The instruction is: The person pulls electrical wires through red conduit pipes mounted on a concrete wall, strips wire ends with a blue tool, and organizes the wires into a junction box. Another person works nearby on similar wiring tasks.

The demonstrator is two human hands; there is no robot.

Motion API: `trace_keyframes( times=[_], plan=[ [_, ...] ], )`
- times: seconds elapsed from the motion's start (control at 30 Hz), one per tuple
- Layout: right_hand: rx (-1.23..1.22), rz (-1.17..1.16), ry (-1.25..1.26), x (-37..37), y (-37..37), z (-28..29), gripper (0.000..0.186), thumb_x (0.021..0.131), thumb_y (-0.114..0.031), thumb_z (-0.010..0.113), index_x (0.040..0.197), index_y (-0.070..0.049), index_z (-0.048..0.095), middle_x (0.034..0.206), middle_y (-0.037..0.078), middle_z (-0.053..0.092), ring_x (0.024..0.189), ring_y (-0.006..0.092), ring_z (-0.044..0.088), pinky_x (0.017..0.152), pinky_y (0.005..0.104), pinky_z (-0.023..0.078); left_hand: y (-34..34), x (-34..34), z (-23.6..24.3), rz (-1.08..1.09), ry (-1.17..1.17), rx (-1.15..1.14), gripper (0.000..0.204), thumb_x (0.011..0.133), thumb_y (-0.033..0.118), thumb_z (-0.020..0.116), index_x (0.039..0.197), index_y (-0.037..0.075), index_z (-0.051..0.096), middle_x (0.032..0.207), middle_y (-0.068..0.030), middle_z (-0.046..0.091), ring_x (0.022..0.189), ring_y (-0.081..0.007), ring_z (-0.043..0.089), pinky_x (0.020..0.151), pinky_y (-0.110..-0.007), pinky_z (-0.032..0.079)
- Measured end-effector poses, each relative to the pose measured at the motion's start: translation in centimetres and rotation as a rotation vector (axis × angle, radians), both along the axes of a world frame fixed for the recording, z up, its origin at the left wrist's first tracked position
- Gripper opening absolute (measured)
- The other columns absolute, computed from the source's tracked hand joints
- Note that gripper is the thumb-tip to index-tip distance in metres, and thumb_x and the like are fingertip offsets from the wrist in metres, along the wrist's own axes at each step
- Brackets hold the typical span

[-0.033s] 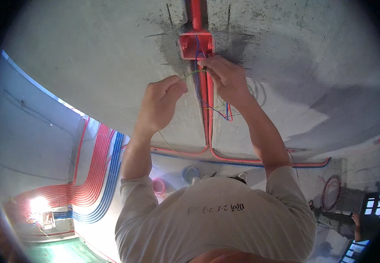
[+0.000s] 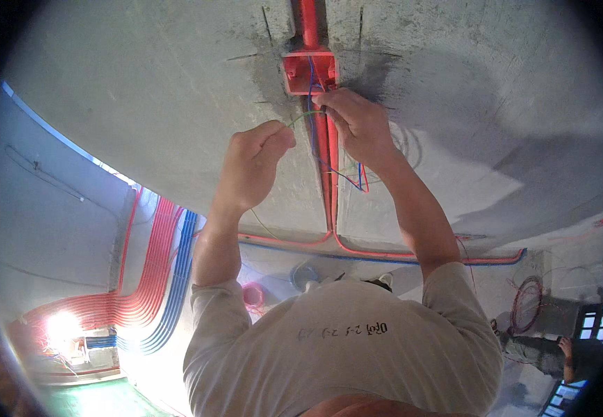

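Dim bluish light, glaring lamp (image 2: 61, 325) lower left, black fisheye rim, soft focus

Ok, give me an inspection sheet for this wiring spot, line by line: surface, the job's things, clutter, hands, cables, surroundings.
Surface: grey concrete wall, chased and patched darker around the box.
Job's things: red junction box set in the wall, red conduit running out of it; thin green wire stretched between both hands.
Clutter: wire coil and a pink spool on the floor.
Hands: left hand fisted on the green wire; right hand pinching it at the box.
Cables: blue and red wires hang from the box.
Surroundings: red and blue conduit runs on the floor; another person at the lower right.
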State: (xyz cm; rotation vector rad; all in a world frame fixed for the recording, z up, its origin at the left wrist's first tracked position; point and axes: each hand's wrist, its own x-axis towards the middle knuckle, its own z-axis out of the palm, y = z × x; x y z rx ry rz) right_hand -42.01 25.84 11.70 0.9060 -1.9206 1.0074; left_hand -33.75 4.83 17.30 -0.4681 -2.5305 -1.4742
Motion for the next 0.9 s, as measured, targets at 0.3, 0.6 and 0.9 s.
trace_keyframes(
  times=[0.3, 0.6, 0.9],
  plan=[
    [0.026, -0.015, -0.033, 0.6, 0.2, 0.4, 0.029, 0.087, 0.007, 0.067, 0.114, -0.005, 0.069, 0.101, 0.012, 0.072, 0.087, 0.031, 0.072, 0.072, 0.0373, 0.059, -0.2, 0.3, 0.5, -0.034, -0.049, -0.096, 0.026, 0.1, 0.019, 0.055, 0.09, -0.003, 0.065, 0.072, -0.0138, 0.059, 0.072, -0.0185, 0.056, 0.069, -0.034, 0.046],
    [0.133, 0.058, -0.059, 1.1, 0.9, 1.0, 0.055, 0.075, 0.013, 0.05, 0.121, -0.008, 0.07, 0.091, 0.013, 0.069, 0.08, 0.0328, 0.069, 0.071, 0.0425, 0.057, 1.9, -1.9, 3.7, 0.105, 0.235, -0.423, 0.016, 0.099, 0.018, 0.056, 0.099, 0.003, 0.06, 0.084, -0.0218, 0.064, 0.08, -0.0412, 0.066, 0.07, -0.044, 0.049],
    [0.22, 0.02, -0.286, 3.1, 0.7, 3.0, 0.048, 0.08, 0.006, 0.052, 0.122, -0.008, 0.07, 0.083, 0.017, 0.067, 0.075, 0.0345, 0.065, 0.071, 0.0432, 0.054, 2.4, -2.1, 3.4, 0.104, 0.471, -0.636, 0.009, 0.09, 0.008, 0.061, 0.099, 0.008, 0.061, 0.083, -0.0188, 0.066, 0.081, -0.0411, 0.067, 0.069, -0.05, 0.051]
  ],
)
